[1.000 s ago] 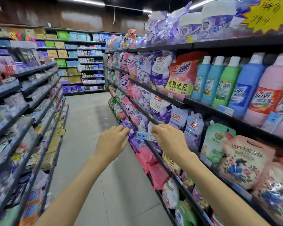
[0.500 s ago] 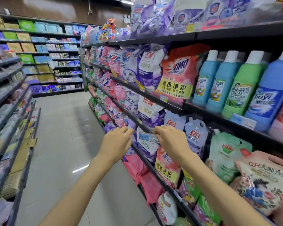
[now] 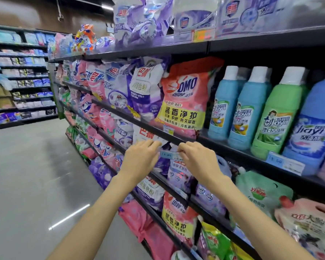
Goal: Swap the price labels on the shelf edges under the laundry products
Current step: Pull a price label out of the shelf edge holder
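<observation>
Shelving unit runs from 5 o'clock toward 11 o'clock along the aisle floor. Price label sits between left hand at 9 o'clock and right hand at 3 o'clock, just below a shelf edge. OMO bag stands above at 12 o'clock; bottles to its 3 o'clock. Second label hangs under them.

Price label: your small pale-blue strip with dark digits, held level just below the black shelf edge.
</observation>
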The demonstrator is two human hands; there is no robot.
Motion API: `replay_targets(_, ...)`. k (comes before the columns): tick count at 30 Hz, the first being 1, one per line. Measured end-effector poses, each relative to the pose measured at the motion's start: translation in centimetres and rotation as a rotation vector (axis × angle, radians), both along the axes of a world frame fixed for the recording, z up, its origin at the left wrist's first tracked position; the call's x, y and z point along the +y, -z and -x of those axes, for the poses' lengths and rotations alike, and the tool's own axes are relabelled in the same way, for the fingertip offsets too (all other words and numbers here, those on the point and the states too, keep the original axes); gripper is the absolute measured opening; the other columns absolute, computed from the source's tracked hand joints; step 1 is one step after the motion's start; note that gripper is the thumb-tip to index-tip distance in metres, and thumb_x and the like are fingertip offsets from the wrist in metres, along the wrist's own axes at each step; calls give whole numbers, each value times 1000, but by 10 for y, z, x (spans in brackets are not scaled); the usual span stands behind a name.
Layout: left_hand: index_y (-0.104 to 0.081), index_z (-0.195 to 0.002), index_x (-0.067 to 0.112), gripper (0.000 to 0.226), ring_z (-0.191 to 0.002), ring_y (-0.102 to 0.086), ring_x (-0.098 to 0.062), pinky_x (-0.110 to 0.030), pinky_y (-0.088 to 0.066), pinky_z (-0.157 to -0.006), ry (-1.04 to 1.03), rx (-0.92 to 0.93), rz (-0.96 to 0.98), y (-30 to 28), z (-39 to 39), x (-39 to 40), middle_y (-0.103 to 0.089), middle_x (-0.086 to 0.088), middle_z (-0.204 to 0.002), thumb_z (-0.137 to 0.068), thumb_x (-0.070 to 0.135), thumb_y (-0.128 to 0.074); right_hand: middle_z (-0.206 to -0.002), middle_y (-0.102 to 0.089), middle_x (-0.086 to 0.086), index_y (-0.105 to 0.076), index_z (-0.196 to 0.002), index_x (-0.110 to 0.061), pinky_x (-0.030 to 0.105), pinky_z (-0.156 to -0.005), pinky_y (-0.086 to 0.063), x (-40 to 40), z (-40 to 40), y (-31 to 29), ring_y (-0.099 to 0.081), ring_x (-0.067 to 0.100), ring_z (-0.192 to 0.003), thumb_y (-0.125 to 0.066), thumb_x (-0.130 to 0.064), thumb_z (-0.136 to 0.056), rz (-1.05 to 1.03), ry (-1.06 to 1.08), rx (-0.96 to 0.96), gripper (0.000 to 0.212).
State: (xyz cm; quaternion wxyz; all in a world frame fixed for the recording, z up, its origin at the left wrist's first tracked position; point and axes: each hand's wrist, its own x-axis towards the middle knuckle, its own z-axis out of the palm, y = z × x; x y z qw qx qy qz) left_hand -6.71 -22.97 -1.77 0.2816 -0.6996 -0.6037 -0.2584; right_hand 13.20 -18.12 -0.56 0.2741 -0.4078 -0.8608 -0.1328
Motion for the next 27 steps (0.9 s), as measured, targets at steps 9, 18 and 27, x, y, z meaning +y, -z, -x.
replay_targets(9, -59, -119, 18, 33, -89, -63, -23, -38, -55, -64, 227, -20, 23, 8, -44, 88, -65, 1, -101, -88, 26, -65, -93, -63, -10, -55, -96, -29, 32, -52, -43, 42, -48, -5, -59, 19, -89, -48, -33, -98, 4, 192, 27, 8)
replay_targets(18, -61, -116, 21, 27, -91, -64, -25, -35, -51, -58, 468, -74, -24, -4, -70, 158, -68, 2, -104, -89, 27, -64, -100, -67, -9, -63, -101, -24, 34, -62, -50, 64, -63, -16, -60, 19, -95, -52, -28, -97, -56, 312, 145, 12)
replay_targets(27, -62, -103, 22, 11, -88, -64, -21, -33, -50, -57, 633, -122, -59, -27, -68, 206, -68, 6, -93, -93, 25, -58, -97, -67, -8, -66, -99, -22, 33, -53, -52, 90, -54, -32, -63, 18, -89, -58, -23, -95, -167, 473, 168, 9)
